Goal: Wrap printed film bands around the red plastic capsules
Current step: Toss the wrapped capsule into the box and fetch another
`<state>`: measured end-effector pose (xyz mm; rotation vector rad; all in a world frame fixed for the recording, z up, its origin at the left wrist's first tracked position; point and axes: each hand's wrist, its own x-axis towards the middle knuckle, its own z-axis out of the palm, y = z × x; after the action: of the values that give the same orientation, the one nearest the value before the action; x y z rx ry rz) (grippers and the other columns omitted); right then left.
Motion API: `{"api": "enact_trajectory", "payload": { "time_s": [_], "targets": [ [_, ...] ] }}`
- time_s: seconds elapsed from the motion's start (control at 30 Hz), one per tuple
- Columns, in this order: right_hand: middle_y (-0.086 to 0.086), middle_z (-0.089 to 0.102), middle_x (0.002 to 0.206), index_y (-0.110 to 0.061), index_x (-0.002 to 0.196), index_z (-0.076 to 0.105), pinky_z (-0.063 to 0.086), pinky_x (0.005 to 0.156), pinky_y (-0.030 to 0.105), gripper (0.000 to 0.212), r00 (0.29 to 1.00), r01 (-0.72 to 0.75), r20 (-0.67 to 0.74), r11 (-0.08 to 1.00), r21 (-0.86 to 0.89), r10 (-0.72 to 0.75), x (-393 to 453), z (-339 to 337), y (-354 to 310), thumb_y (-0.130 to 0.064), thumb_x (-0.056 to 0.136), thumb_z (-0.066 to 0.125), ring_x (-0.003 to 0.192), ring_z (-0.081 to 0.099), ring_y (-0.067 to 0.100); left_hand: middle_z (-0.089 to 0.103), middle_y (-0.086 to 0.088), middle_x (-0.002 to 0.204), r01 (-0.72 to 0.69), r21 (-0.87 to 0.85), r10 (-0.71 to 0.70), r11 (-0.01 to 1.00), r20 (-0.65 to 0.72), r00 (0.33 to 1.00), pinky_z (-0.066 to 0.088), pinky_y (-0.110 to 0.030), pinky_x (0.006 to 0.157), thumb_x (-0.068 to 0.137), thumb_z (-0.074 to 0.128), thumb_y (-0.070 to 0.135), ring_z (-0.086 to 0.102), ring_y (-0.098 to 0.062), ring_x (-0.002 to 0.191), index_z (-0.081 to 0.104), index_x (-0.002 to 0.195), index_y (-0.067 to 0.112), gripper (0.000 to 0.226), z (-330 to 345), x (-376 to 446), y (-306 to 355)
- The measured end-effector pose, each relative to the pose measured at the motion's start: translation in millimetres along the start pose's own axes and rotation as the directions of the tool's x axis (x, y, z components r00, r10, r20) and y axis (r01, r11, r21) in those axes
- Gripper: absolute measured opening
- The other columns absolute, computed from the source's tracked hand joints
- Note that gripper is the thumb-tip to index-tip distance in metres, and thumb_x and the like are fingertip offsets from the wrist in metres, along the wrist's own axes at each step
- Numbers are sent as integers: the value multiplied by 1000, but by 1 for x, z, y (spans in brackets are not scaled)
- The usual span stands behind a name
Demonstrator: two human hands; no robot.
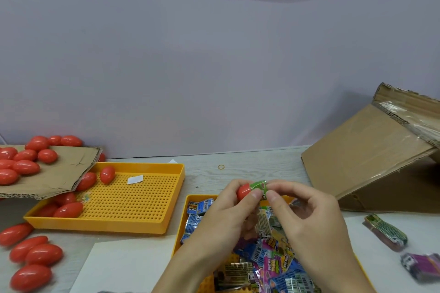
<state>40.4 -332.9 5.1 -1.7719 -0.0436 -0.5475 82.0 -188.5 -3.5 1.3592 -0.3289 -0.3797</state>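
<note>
My left hand (222, 216) grips a red capsule (243, 191) above the near tray. A green printed film band (259, 185) sits over the capsule's right end. My right hand (307, 219) pinches that band with thumb and fingertips. Below both hands, a yellow tray (188, 200) holds a heap of loose printed film bands (273, 257) in blue, pink and green. More red capsules (26, 164) lie on a cardboard sheet at the left, and several others (33, 252) rest on the table near the front left.
A perforated yellow tray (133, 200) at the left centre holds a few red capsules. A tilted cardboard box (371, 162) stands at the right. Two bundled stacks of bands (385, 233) lie on white paper (371, 259) at the right. A rubber band (221, 167) lies near the wall.
</note>
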Motion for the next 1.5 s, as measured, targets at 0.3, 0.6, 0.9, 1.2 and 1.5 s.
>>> {"api": "enact_trajectory", "payload": {
  "time_s": [0.3, 0.6, 0.9, 1.2, 1.5],
  "targets": [
    [-6, 69, 72, -27, 73, 74, 50, 57, 16, 8, 991, -107, -78, 994, 3, 107, 3, -3, 2, -33, 78, 76, 69, 63, 14, 58, 9, 78, -150, 310, 130, 939, 85, 988, 47, -22, 60, 87, 66, 44, 51, -7, 57, 60, 113, 38, 28, -1, -4, -1],
    [-7, 74, 79, -45, 79, 74, 56, 69, 21, 30, 990, -130, -38, 975, 177, 139, 5, -1, 2, -16, 78, 78, 78, 69, 13, 64, -4, 74, -150, 201, 135, 968, 83, 987, 42, -24, 52, 84, 64, 49, 47, -8, 47, 54, 93, 25, 28, 1, -3, 3],
    [-7, 76, 78, -32, 71, 77, 56, 65, 18, 18, 986, -163, -16, 969, 186, 169, 5, -2, 2, -15, 78, 78, 78, 71, 7, 65, 3, 73, -142, 251, 128, 957, 71, 989, 46, -32, 59, 85, 65, 43, 48, -9, 50, 52, 102, 17, 34, 1, -3, 5],
    [-7, 74, 79, -33, 75, 75, 55, 65, 17, 22, 996, -88, 4, 992, 86, 88, 4, -3, 0, -12, 81, 77, 78, 69, 13, 56, 5, 67, -166, 282, 156, 945, 58, 986, 43, -29, 57, 86, 62, 47, 46, -9, 51, 54, 101, 31, 24, 3, -4, 4],
    [-19, 48, 97, -29, 109, 67, 47, 75, 16, 39, 974, 205, 10, 865, -458, -226, -5, 11, -1, -39, 72, 76, 93, 55, 5, 60, -2, 73, -136, 140, 137, 981, 4, 991, 45, -20, 51, 86, 59, 45, 52, -11, 59, 56, 98, 21, 27, 7, -6, 11]
  ]
}}
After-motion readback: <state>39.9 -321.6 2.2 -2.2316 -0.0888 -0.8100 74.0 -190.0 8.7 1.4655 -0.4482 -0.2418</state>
